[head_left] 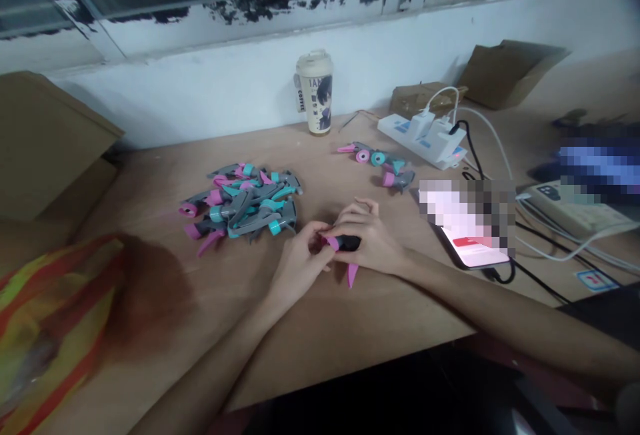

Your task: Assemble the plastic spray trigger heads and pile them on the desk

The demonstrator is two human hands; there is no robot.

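The right grip [369, 231] holds a pink-and-gray spray head [349, 243] at the tabletop's [300, 351] near middle; whether the left grip [306, 248] also holds it is unclear. A sprayer pile [245, 205] lies left, a phone [477, 253] right, a cup [319, 98] stands far.

White wall [225, 91]; wooden desk [310, 341]

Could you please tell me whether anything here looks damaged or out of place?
The white coating along the window's lower edge looks damaged: ragged dark patches break it up, perhaps from peeling. The trigger sprayer heads lie jumbled, but no spill shows.
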